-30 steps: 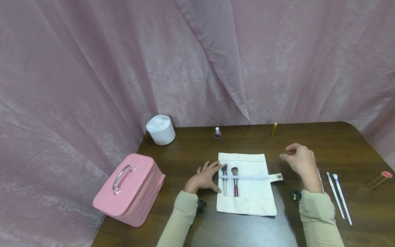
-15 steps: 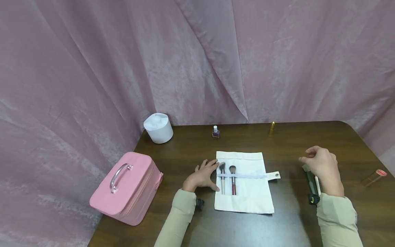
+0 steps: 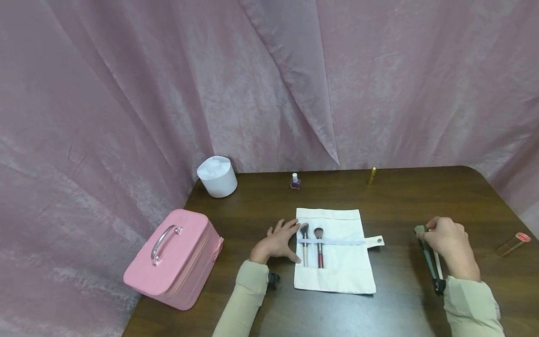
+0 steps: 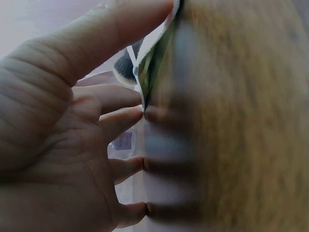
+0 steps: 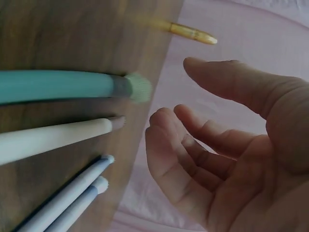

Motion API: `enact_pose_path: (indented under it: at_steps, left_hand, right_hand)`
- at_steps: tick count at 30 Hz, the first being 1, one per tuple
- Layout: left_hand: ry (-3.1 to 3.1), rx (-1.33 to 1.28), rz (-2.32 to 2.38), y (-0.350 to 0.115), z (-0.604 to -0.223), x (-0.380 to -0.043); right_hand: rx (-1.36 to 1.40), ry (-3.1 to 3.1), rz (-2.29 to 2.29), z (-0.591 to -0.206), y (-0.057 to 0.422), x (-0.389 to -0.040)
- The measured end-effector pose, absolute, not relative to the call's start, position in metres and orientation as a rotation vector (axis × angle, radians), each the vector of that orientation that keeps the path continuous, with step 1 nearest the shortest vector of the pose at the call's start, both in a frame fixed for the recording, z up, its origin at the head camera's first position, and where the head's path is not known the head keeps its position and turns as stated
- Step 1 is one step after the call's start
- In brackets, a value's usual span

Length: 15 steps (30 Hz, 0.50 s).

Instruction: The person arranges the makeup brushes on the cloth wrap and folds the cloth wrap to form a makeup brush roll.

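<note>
My left hand point(image 3: 275, 243) rests with spread fingers at the left edge of a white cloth brush roll point(image 3: 343, 281). Its thumb lies at the roll's edge in the left wrist view, the other fingertips down on the table. Under the roll's elastic band lie an angled makeup brush point(image 3: 305, 252) and a red-handled makeup brush point(image 3: 320, 255). Over to the right, my right hand point(image 3: 448, 241) hovers by a green makeup brush point(image 5: 58, 87) and a white-handled brush point(image 5: 53, 140). Nothing sits between its thumb and fingers. Two slim white brushes point(image 5: 72, 203) lie beside these, hidden in the head view.
A pink vanity case point(image 3: 172, 257) stands at the left, with a white tissue holder point(image 3: 219, 180) behind it. Nail polish point(image 3: 295, 182) and a gold tube point(image 3: 372, 175) stand along the back edge. A clear tube with a pinkish-red end point(image 3: 511, 244) lies far right.
My right hand has moved right, then down toward the brushes, uncovering the green brush; its arm now hides the slim white ones. The left hand stays at the roll's edge.
</note>
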<state>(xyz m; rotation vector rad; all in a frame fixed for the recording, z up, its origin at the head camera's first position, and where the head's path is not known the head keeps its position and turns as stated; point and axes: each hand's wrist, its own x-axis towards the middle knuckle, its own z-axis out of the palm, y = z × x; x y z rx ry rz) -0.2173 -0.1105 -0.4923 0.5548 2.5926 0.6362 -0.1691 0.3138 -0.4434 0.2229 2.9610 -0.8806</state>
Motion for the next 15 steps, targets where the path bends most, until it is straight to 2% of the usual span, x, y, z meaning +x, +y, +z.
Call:
enact_pose_path:
  at_steps: [15]
  left_hand:
    - [2.599, 0.55, 0.642, -0.1107, -0.4919, -0.2168]
  right_hand:
    - [0.318, 2.902, -0.801, -0.4529, 0.3143, -0.1642]
